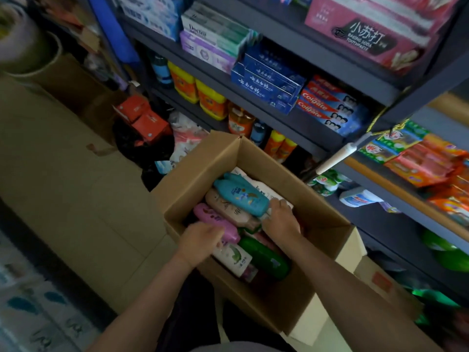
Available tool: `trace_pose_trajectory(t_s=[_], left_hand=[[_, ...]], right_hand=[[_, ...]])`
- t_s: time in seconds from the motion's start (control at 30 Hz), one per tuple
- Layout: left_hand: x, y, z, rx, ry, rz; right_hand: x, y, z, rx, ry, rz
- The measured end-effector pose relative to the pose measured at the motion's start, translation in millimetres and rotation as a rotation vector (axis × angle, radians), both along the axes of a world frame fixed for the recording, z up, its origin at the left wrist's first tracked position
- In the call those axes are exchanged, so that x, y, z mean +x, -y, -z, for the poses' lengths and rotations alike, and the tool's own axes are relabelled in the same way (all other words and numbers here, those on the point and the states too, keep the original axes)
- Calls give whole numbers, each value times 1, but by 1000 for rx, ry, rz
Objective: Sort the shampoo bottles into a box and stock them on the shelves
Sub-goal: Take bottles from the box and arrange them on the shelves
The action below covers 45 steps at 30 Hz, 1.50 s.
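Shampoo bottles (241,194) lie in cardboard box (286,295); left hand (200,241) grips pink bottle (215,219), right hand (280,219) grasp unclear.

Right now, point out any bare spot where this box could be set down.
Free: the tan floor left of the cardboard box, bordered by black bags. Crowded: the box is packed with bottles, both hands in it, and the toothpaste shelf looks full.

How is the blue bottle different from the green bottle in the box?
The blue bottle lies on top of the pile at the far end; the green bottle sits lower, at the near end. The blue bottle is pale turquoise; the green bottle is dark. Both lie on their sides in the cardboard box.
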<state>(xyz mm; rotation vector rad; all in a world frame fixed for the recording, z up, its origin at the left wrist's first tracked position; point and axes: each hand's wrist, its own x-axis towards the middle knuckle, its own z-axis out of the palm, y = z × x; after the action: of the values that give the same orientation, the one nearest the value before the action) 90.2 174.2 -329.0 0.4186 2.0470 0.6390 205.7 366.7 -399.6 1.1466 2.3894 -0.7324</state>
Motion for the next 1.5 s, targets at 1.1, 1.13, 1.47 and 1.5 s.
trace_pose_trajectory(t_s=[1.1,1.13,1.47,1.5], left_hand=[[-102,-81,11,339,524,-428],[-109,-82,9,336,484,-463],[-146,-69,29,359,311,-591],[-145,-69,30,367,316,-588]], right_hand=[[-95,23,-58,-517,-362,885],[-95,12,-43,-427,-348,819],[-103,-26,103,-91,275,203],[-107,-26,103,-59,343,134]])
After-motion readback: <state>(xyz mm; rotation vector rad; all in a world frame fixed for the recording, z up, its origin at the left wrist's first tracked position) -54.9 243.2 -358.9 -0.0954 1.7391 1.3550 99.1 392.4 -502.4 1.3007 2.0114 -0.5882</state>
